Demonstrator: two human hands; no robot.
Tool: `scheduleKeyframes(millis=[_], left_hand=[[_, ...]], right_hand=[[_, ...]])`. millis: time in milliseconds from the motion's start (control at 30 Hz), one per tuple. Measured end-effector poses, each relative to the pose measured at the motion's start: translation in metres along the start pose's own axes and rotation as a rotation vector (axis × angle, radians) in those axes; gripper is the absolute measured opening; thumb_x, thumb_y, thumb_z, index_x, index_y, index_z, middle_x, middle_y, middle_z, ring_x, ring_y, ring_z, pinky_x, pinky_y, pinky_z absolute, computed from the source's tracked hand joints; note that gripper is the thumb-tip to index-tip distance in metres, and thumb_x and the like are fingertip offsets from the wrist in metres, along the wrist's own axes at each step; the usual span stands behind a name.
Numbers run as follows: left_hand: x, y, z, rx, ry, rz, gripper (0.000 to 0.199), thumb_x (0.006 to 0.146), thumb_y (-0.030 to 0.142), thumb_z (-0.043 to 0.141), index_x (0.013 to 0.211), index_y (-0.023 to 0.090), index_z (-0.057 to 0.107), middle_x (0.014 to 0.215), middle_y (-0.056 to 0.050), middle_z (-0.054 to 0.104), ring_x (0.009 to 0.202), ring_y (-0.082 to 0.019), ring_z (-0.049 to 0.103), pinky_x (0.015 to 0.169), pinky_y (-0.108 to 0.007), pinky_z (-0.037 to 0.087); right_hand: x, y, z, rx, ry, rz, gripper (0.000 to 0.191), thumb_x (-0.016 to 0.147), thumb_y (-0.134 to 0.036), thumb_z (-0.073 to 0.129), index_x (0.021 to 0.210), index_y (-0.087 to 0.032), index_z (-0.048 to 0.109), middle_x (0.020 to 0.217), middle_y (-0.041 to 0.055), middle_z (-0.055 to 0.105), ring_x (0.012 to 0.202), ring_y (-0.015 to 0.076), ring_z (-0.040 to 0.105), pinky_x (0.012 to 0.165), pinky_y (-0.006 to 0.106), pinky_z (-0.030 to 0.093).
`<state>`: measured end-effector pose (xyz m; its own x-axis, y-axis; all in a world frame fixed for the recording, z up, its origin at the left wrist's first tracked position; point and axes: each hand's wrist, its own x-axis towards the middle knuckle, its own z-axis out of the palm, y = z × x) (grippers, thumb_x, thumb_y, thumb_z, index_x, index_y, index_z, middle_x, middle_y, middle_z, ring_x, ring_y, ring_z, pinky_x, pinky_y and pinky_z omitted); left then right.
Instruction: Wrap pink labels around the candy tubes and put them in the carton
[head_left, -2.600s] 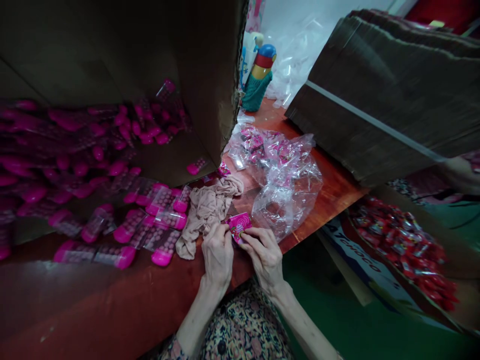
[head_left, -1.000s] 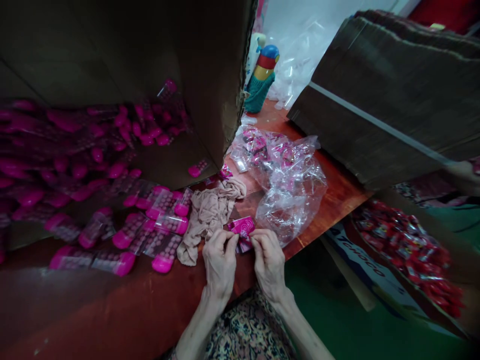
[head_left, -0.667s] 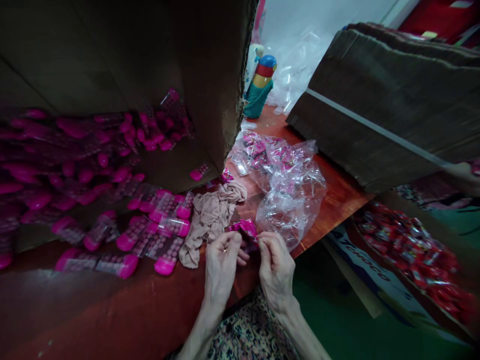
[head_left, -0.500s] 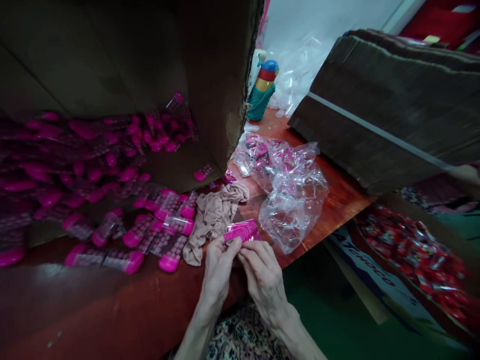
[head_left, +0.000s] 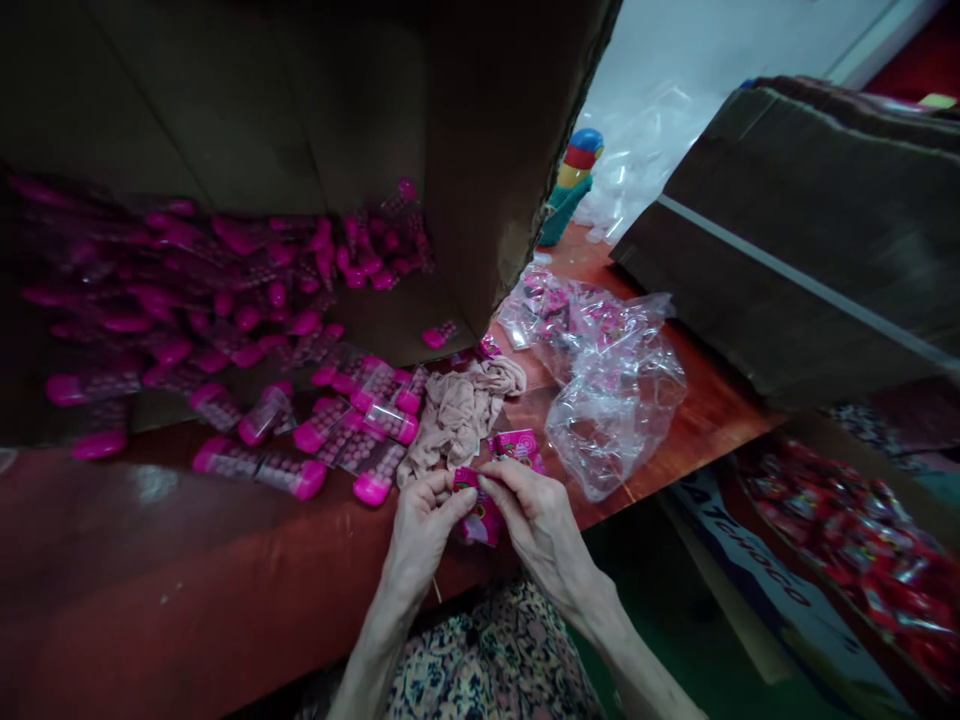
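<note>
In the head view, your left hand (head_left: 424,515) and right hand (head_left: 536,510) are pinching a pink packet (head_left: 478,512) between their fingers, above the surface's (head_left: 247,590) near edge. A crumpled beige cloth (head_left: 461,410) is lying just beyond, with a clear plastic bag (head_left: 611,400) resting to its right and pink-capped tubes (head_left: 274,475) lying to its left.

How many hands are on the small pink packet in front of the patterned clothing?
2: the left hand at the left side of the pink packet, and the right hand at its upper right. Neither is hidden.
</note>
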<state>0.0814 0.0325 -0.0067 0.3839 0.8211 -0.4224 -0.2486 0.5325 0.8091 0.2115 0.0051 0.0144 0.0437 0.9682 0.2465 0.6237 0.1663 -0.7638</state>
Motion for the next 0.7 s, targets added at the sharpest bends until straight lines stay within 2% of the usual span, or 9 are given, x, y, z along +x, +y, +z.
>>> scheduleKeyframes(millis=[67, 167, 300, 433, 500, 600, 700], left_hand=[[-0.003, -0.001, -0.004, 0.011, 0.017, -0.019, 0.024, 0.066, 0.033, 0.07, 0.075, 0.012, 0.063, 0.054, 0.0, 0.062, 0.042, -0.008, 0.053, 0.041, -0.017, 0.041], [-0.009, -0.002, -0.008, 0.021, -0.018, -0.028, 0.024, 0.068, 0.032, 0.069, 0.081, 0.013, 0.062, 0.058, -0.001, 0.065, 0.046, -0.009, 0.057, 0.044, -0.018, 0.044], [-0.012, -0.003, -0.012, -0.014, 0.006, 0.01, 0.017, 0.071, 0.029, 0.066, 0.073, 0.012, 0.061, 0.054, 0.0, 0.064, 0.043, -0.008, 0.055, 0.043, -0.017, 0.043], [-0.014, -0.001, -0.015, 0.044, 0.079, 0.023, 0.017, 0.069, 0.028, 0.068, 0.068, 0.013, 0.059, 0.047, 0.002, 0.06, 0.039, -0.007, 0.051, 0.039, -0.016, 0.039], [-0.016, 0.001, -0.016, 0.093, 0.078, 0.022, 0.018, 0.068, 0.028, 0.068, 0.067, 0.013, 0.059, 0.047, 0.002, 0.059, 0.039, -0.007, 0.05, 0.04, -0.016, 0.038], [-0.018, 0.002, -0.014, 0.078, 0.041, 0.022, 0.019, 0.068, 0.03, 0.069, 0.069, 0.014, 0.06, 0.049, 0.003, 0.059, 0.041, -0.007, 0.051, 0.041, -0.017, 0.039], [-0.019, -0.001, -0.008, -0.102, 0.115, 0.045, 0.022, 0.07, 0.035, 0.067, 0.071, 0.014, 0.061, 0.053, 0.003, 0.059, 0.043, -0.006, 0.048, 0.042, -0.017, 0.038]], right_hand=[[-0.003, -0.001, 0.002, 0.038, 0.025, 0.072, 0.015, 0.088, -0.02, 0.048, 0.084, -0.018, 0.063, 0.074, 0.0022, 0.066, 0.064, 0.0145, 0.061, 0.06, 0.024, 0.048], [-0.004, -0.001, 0.001, 0.103, 0.098, 0.225, 0.016, 0.087, -0.024, 0.049, 0.084, -0.016, 0.062, 0.069, 0.0015, 0.064, 0.058, 0.0134, 0.058, 0.054, 0.023, 0.046], [-0.001, 0.0, 0.0, 0.224, 0.064, 0.309, 0.022, 0.087, -0.032, 0.049, 0.09, -0.016, 0.063, 0.074, 0.003, 0.065, 0.063, 0.0147, 0.059, 0.056, 0.024, 0.047], [0.003, -0.006, -0.001, 0.184, 0.019, 0.248, 0.032, 0.092, -0.036, 0.038, 0.097, -0.016, 0.062, 0.083, 0.0058, 0.067, 0.071, 0.016, 0.061, 0.063, 0.026, 0.049], [0.005, -0.009, 0.0, 0.075, 0.019, 0.17, 0.031, 0.092, -0.035, 0.038, 0.086, -0.016, 0.062, 0.072, 0.0032, 0.065, 0.06, 0.0134, 0.058, 0.055, 0.023, 0.046], [0.009, -0.011, 0.008, -0.069, 0.058, 0.092, 0.031, 0.09, -0.033, 0.043, 0.064, -0.019, 0.051, 0.051, -0.0036, 0.051, 0.042, 0.0087, 0.043, 0.04, 0.02, 0.034], [0.009, -0.015, 0.022, -0.134, 0.173, 0.08, 0.032, 0.091, -0.031, 0.041, 0.061, -0.02, 0.043, 0.049, -0.0042, 0.043, 0.041, 0.009, 0.037, 0.041, 0.022, 0.03]])
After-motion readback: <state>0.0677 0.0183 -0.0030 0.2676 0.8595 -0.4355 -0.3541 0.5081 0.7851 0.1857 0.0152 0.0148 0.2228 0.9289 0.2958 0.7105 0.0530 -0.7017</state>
